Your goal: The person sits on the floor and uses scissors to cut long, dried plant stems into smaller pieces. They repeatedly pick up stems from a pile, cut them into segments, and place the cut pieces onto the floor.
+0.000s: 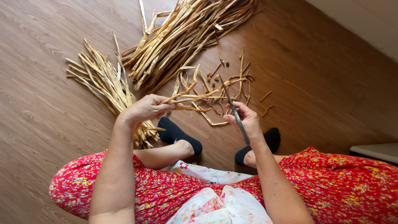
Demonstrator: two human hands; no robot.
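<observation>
My left hand [146, 108] pinches a few thin dried plant strips [195, 97] that stick out to the right. My right hand [245, 120] grips a long narrow knife [233, 108], blade pointing up and away across the strips. Both hands hover above a wooden floor, over my feet in black socks [179, 135]. I sit with my knees apart in a red flowered garment.
A large bundle of dried strips [186, 35] lies on the floor ahead. A smaller bundle [105, 83] lies to the left, reaching under my left wrist. Cut scraps [232, 81] are scattered in front of my hands. A light-coloured furniture edge [375, 151] stands at right.
</observation>
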